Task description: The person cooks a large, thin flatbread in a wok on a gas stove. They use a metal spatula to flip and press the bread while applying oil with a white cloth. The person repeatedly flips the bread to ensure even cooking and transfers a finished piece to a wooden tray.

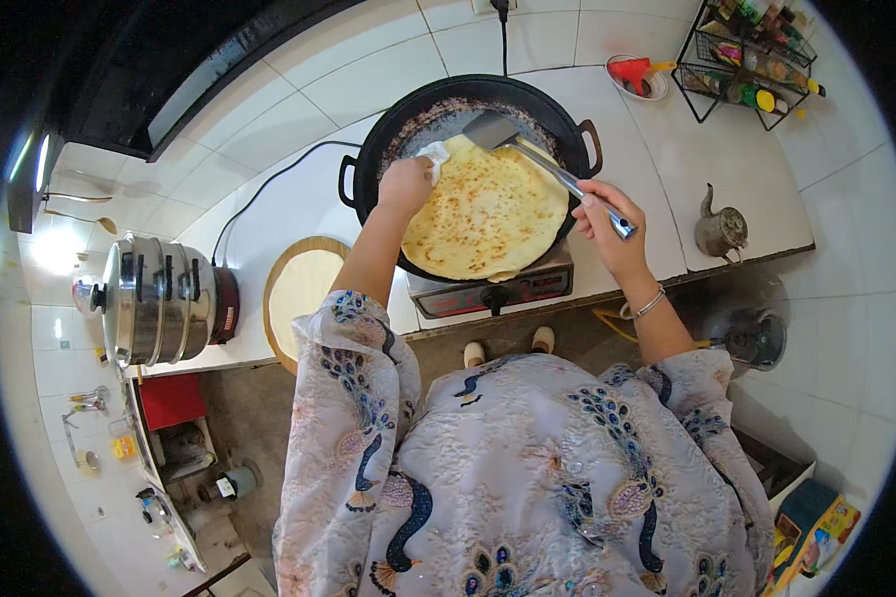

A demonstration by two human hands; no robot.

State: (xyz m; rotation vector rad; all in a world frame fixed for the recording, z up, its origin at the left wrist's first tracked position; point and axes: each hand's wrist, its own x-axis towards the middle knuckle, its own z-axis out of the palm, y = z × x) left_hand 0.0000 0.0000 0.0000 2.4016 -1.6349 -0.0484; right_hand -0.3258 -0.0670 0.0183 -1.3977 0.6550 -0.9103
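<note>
A round yellow flatbread [488,214] with brown spots lies in a large black two-handled pan [373,149], covering its near part. The pan stands on a cooker [543,284] with a front knob. My left hand [406,187] is closed on a crumpled white cloth or tissue [435,157] at the flatbread's left edge. In my right hand [612,227] is the metal handle of a spatula [567,181]. Its flat grey blade reaches the flatbread's far edge. Whether the blade is under or on the bread there I cannot tell.
Left of the cooker, a pale dough round [304,289] lies on a round wooden board [272,323]. Beyond it stands a tiered steamer [154,298]. To the right are a metal kettle [722,231], a bowl with a red-and-yellow tool [637,78] and a bottle rack [752,65].
</note>
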